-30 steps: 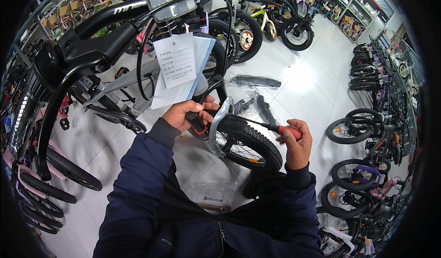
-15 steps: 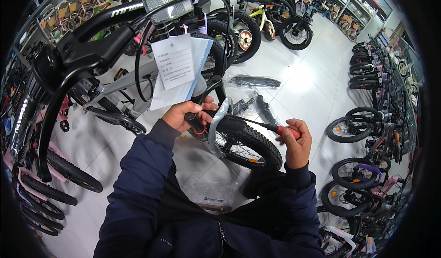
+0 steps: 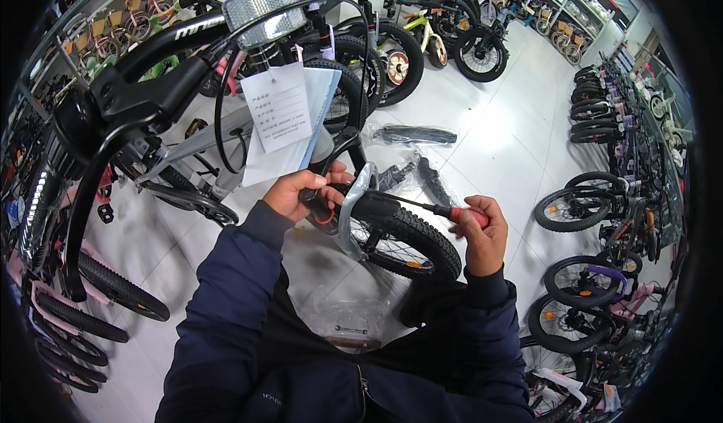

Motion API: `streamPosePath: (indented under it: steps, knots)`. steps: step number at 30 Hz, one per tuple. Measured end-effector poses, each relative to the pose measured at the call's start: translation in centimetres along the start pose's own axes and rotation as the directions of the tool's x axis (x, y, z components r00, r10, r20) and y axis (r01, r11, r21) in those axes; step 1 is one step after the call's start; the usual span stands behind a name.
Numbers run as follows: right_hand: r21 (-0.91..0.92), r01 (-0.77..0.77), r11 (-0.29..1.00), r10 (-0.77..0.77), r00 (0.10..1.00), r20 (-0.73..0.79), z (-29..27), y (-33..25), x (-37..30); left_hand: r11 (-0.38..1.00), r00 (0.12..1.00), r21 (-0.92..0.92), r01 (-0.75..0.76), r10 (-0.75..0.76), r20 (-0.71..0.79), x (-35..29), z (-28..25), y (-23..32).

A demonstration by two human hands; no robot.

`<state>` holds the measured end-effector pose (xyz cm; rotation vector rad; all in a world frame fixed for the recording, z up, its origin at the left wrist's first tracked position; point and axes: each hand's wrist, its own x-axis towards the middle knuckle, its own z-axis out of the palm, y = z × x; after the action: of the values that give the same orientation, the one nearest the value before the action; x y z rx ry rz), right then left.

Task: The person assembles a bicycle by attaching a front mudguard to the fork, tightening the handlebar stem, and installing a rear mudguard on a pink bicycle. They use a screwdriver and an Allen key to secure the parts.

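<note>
Left hand [image 3: 290, 195]: clamped on the black fork leg [image 3: 322, 213] with a red ring, near its top end; fingertips partly hidden, can't tell if they pinch anything small.
Right hand [image 3: 486, 236]: clamped on the red handle of a screwdriver [image 3: 465, 216], thumb and fingers wrapped round it.
Hands' spacing: apart, front wheel [image 3: 425, 244] between and slightly below them.
Screwdriver position: above the tyre, shaft pointing left toward the black piece [image 3: 374, 206] over the wheel; tip contact can't be told.
Grey curved piece [image 3: 351, 223]: just right of the left hand, bowed down alongside the wheel.
Bike location: upright on the white tiled floor [image 3: 520, 140], in front of the person; grey frame [image 3: 203, 149] runs off to the left.
Handlebar [image 3: 154, 46]: black, upper left, brake lever [image 3: 79, 197] bending downward.
Reflector [image 3: 263, 15]: clear, rectangular, near top edge.
Tag [image 3: 276, 113]: white, printed, hanging in front of a blue-white sheet [image 3: 322, 103], above the left hand.
Wrapped parts [image 3: 416, 134]: dark, in clear plastic, on the floor beyond the wheel.
Wrench [image 3: 350, 329]: small, at clear plastic on the floor, near the person's legs.
Parked bikes [image 3: 576, 280]: lined along the right; more at left and top.
Sleeves [image 3: 233, 287]: navy, dark cuffs.
</note>
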<state>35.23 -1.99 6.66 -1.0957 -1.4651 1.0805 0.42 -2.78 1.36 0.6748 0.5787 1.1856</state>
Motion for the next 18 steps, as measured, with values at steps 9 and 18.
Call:
streamPosePath:
  steps: [9, 18]
  knots:
    - [-0.082, -0.137, 0.987, 0.135, 0.99, -0.029, -0.27, -0.34, -0.15, 1.0, 0.999, -0.017, -0.006, 0.007, 0.035, -0.07, 0.04, 0.07]
    - [0.044, -0.104, 0.994, 0.105, 0.994, -0.018, 0.22, -0.55, -0.06, 1.0, 0.999, -0.006, -0.018, 0.018, -0.039, -0.21, 0.55, 0.11]
